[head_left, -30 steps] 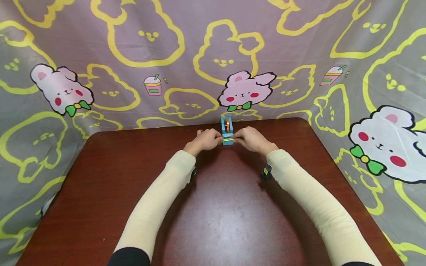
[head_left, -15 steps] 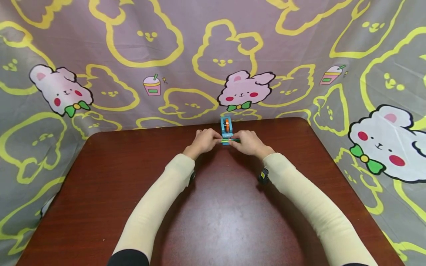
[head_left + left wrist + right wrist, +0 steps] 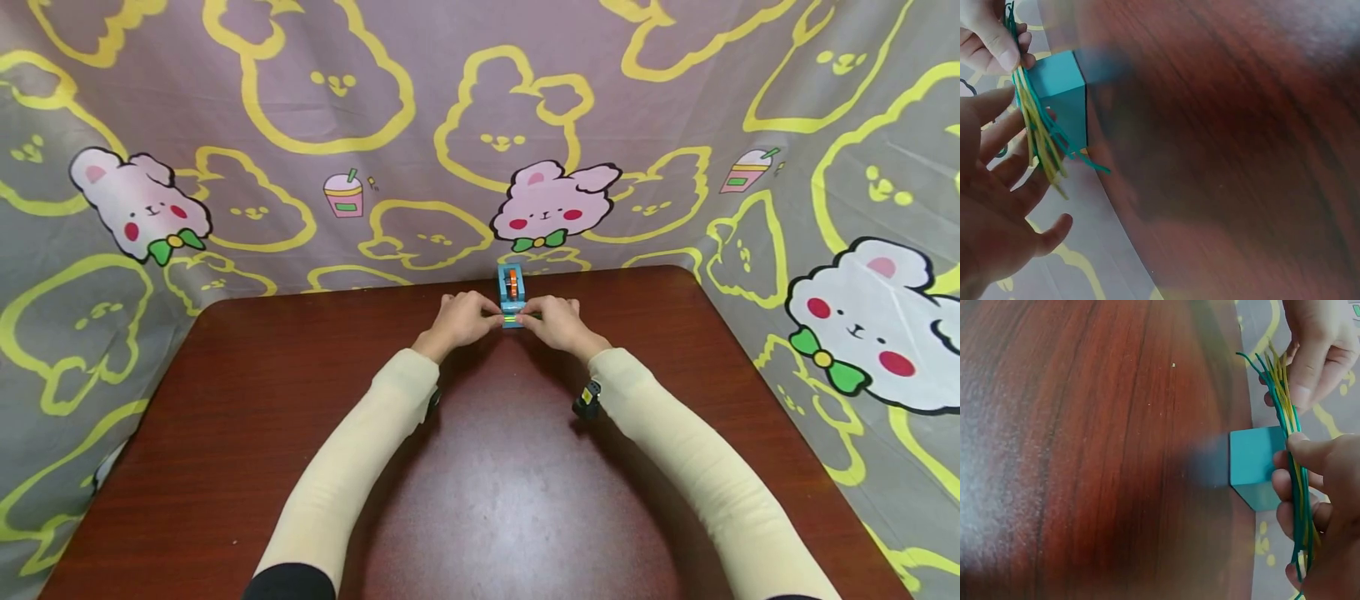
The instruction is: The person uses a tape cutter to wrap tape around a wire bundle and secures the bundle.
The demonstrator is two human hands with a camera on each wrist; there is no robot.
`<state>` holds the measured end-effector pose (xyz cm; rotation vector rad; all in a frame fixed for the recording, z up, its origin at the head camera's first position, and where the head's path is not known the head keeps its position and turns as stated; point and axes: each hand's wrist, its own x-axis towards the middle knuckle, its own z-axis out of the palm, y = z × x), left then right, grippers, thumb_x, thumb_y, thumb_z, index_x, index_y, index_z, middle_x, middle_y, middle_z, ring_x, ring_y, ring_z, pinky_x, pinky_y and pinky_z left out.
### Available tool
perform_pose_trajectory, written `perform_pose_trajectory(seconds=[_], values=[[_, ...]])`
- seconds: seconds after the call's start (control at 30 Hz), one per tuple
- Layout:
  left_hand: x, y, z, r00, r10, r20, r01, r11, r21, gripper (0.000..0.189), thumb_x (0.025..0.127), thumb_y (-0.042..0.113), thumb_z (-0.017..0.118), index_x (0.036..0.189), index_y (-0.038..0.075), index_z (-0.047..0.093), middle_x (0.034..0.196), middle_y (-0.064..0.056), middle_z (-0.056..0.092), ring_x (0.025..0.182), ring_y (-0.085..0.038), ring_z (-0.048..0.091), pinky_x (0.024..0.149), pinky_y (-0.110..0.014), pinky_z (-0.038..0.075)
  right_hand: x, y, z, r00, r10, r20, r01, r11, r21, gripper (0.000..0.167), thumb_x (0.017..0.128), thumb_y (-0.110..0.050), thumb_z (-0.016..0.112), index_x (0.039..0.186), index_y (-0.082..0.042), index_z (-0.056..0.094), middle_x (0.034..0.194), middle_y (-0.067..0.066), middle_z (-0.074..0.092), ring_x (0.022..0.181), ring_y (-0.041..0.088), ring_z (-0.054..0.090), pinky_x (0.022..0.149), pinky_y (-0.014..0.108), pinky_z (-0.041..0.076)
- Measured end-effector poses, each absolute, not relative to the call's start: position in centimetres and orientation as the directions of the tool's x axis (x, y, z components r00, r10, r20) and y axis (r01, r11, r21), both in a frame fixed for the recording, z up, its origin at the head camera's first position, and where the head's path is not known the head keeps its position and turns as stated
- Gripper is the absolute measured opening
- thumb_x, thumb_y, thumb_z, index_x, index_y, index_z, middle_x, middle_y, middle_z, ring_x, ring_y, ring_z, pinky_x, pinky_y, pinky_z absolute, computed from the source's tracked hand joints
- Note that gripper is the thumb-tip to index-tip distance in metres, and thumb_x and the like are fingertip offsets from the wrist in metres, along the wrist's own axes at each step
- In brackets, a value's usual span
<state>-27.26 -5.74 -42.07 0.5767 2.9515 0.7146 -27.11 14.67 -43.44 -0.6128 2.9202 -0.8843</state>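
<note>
Both hands meet at the far side of the table over a bundle of thin green and yellow wire-like strands (image 3: 1038,125). My left hand (image 3: 463,320) holds the strands near their loose, fanned-out ends, thumb on one side and fingers behind. Gripping the same bundle further along, my right hand (image 3: 557,322) has its thumb (image 3: 1310,450) pressed over the strands and its fingers underneath. Just beyond the hands stands a blue tape dispenser (image 3: 502,283) with an orange wheel. Its plain teal end (image 3: 1255,456) shows behind the strands in the right wrist view.
The dark red-brown wooden table (image 3: 495,483) reaches back to a curtain (image 3: 420,100) printed with cartoon rabbits, which hangs behind and along both sides. A small black camera (image 3: 588,400) sits below the right wrist.
My right hand has shifted slightly left and toward me, closer to the left hand, and a shorter length of strands shows between them. The left hand and dispenser have stayed nearly in place.
</note>
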Motion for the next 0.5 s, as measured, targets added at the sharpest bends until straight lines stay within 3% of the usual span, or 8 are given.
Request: perform_pose_trajectory(seconds=[0.2, 0.3, 0.5], values=[[-27.6, -5.4, -41.8, -0.953, 0.303, 0.002, 0.265, 0.831, 0.490, 0.042, 0.103, 0.044, 0.054, 0.091, 0.013, 0.080, 0.068, 0.002, 0.066, 0.082, -0.019, 0.062, 0.101, -0.055, 0.029, -27.2, 14.9, -43.7, -0.920, -0.378, 0.101, -0.369, 0.755, -0.542, 0.025, 0.100, -0.027, 0.065, 0.112, -0.009, 0.076, 0.111, 0.006, 0.074, 0.108, 0.028, 0.064, 0.094, 0.054, 0.025], [-27.9, -5.1, -41.8, -0.968, 0.250, -0.010, 0.211, 0.837, 0.505, 0.044, 0.104, 0.047, 0.052, 0.098, 0.012, 0.079, 0.074, 0.000, 0.068, 0.088, -0.021, 0.064, 0.103, -0.057, 0.029, -27.2, 14.9, -44.0, -0.919, -0.377, 0.116, -0.377, 0.752, -0.541, 0.025, 0.100, -0.027, 0.066, 0.113, -0.009, 0.077, 0.112, 0.006, 0.074, 0.108, 0.027, 0.064, 0.093, 0.053, 0.026], [-28.4, -4.2, -41.8, -0.983, 0.179, -0.044, 0.130, 0.840, 0.527, 0.053, 0.101, 0.056, 0.052, 0.088, 0.011, 0.076, 0.078, -0.004, 0.069, 0.089, -0.025, 0.065, 0.105, -0.061, 0.028, -27.0, 14.9, -44.4, -0.910, -0.382, 0.163, -0.406, 0.734, -0.545, 0.023, 0.098, -0.026, 0.068, 0.111, -0.010, 0.079, 0.102, 0.004, 0.073, 0.098, 0.025, 0.065, 0.089, 0.051, 0.026]])
